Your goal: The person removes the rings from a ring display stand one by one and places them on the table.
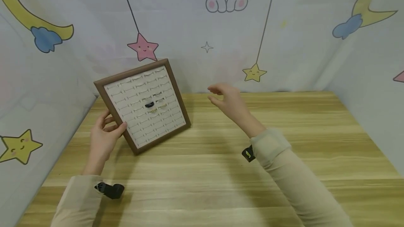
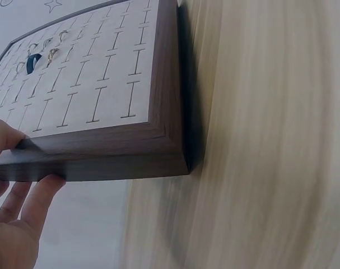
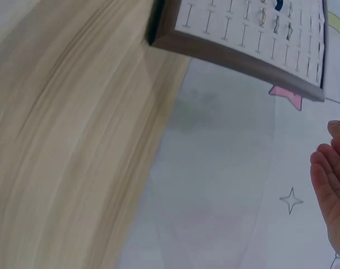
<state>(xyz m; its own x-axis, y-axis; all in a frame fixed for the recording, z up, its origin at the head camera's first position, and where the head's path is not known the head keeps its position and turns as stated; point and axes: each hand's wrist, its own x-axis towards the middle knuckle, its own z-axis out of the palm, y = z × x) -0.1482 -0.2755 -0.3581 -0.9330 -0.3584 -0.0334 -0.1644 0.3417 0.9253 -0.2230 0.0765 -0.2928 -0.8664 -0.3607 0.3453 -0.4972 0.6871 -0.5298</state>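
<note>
1. Brown-framed and lined in white, a ring display tray [image 1: 142,106] stands tilted on the wooden table [image 1: 221,171] in the head view, its far edge raised toward the printed cloth backdrop [image 1: 202,27]. Rows of slots cover its face; a dark ring [image 1: 149,105] sits near the middle with a few thin metal rings [image 1: 156,108] just beside it, and the other slots look unfilled. The left hand [image 1: 104,139] grips the tray's near left edge, thumb on the frame and fingers behind. The right hand [image 1: 228,101] hangs in the air to the right of the tray, apart from it, fingers loosely extended and holding nothing.

2. Wood grain fills the left wrist view: the tray [image 2: 102,145] shows its dark frame corner lifted off the table [image 2: 270,140], with the left hand [image 2: 13,213] pinching the frame's lower left end, the thumb on top. The dark ring [image 2: 31,63] lies far up the tray from the grip.

3. Pale tabletop [image 3: 63,140] streaks across the right wrist view; the tray [image 3: 242,39] sits at the top, well apart from the right hand [image 3: 333,185], whose open palm carries nothing.
</note>
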